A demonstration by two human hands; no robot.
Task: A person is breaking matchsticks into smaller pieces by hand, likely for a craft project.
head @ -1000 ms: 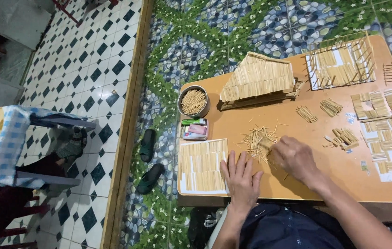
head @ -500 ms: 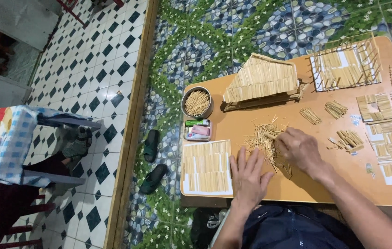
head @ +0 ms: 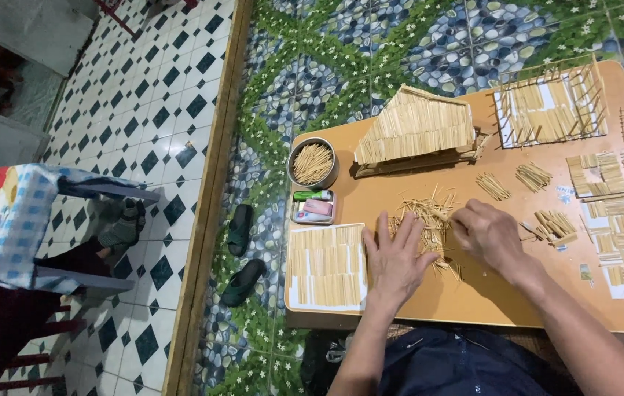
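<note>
A loose pile of thin wooden sticks [head: 429, 214] lies in the middle of the brown table [head: 488, 297]. My left hand [head: 395, 258] lies flat with fingers spread, its fingertips resting on the pile's left side. My right hand [head: 494, 236] is curled at the pile's right edge, fingertips pinching among the sticks. A white sheet covered with glued rows of sticks [head: 325, 264] lies just left of my left hand.
A stick-built roof model [head: 415, 128] stands at the table's back, with a round tin of sticks [head: 312, 163] and a small tray of glue tubes [head: 313, 207] to its left. A stick frame [head: 550, 103] and stick panels [head: 620, 213] fill the right side. Sandals [head: 239, 253] lie on the floor.
My left hand slid forward onto the stick pile. My right hand moved slightly right along the pile, and the sticks have spread out more.
</note>
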